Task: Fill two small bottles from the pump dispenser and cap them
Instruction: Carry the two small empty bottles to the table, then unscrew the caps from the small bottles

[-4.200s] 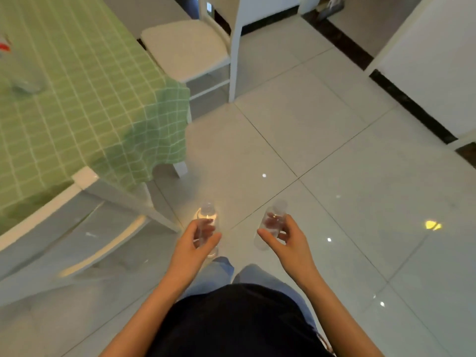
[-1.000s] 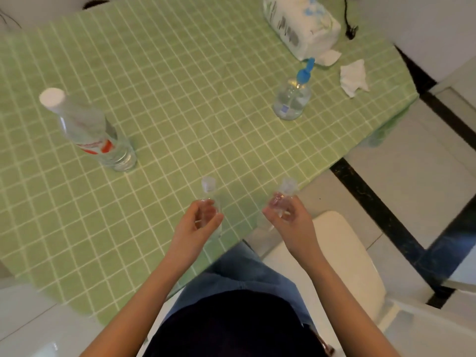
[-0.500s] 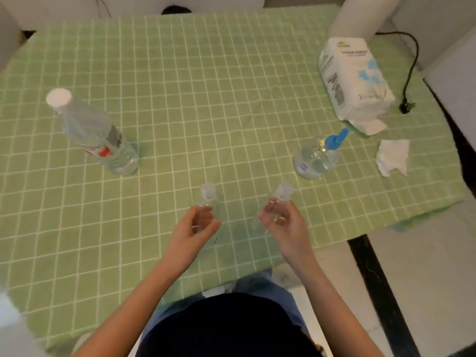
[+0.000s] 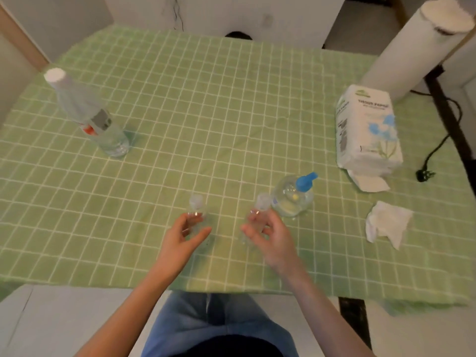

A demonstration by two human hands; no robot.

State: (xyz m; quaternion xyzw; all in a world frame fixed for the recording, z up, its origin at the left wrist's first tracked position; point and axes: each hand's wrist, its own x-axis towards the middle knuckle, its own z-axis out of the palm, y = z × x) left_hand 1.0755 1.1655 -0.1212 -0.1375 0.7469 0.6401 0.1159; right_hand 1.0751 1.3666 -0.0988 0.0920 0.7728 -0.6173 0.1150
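Head view: person at a table w/ a green checked cloth [image 4: 206, 112], jeans visible at the bottom edge. Left hand [image 4: 180, 243] has thumb & fingers curled round a small clear bottle [image 4: 196, 215], white cap on top. Right hand [image 4: 273, 240] grips a second small bottle [image 4: 258, 213] the same way, also capped, tilted a bit to the right. Both bottles sit over the near-middle of the cloth, apart from each other; can't tell if their bases touch the table. The pump dispenser [image 4: 293, 199], clear w/ a blue pump head, stands just beside the second bottle, on its far right side. A big clear bottle [image 4: 87, 117] w/ a white cap stands far left. A tissue pack [image 4: 365, 132] lies far right, w/ a crumpled tissue [image 4: 386, 222] nearer the edge. A black cable [image 4: 438, 145] runs off the right side of the table.
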